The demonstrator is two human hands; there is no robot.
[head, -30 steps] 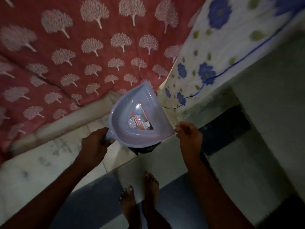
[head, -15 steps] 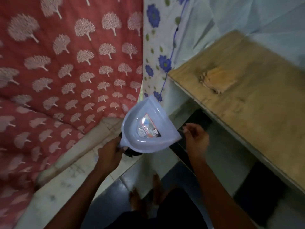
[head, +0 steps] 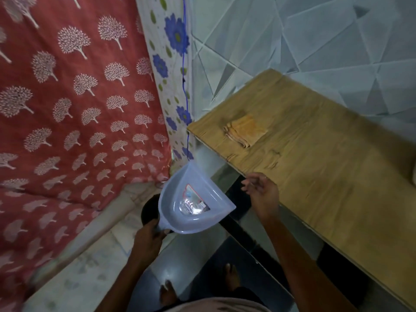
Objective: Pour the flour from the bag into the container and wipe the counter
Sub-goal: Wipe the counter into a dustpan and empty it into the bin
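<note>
My left hand (head: 147, 238) grips the handle of a pale blue plastic dustpan (head: 191, 199), held tilted with its label facing me. A dark round thing (head: 149, 209) shows just behind the pan; I cannot tell what it is. My right hand (head: 262, 195) hovers beside the pan's right edge, fingers apart and holding nothing, close to the front edge of the wooden counter (head: 326, 176). A folded orange cloth (head: 245, 129) lies on the counter's far left part. No flour bag or container is in view.
A red curtain with white tree prints (head: 74, 109) hangs at the left, a floral cloth (head: 171, 70) beside it, with a blue cord down it. Grey tiled wall (head: 315, 41) stands behind the counter. My bare feet (head: 167, 293) stand on the tiled floor.
The view has swung up and right, bringing the counter and cloth into sight. My right hand has let go of the dustpan's edge and opened; my left hand keeps the handle.
</note>
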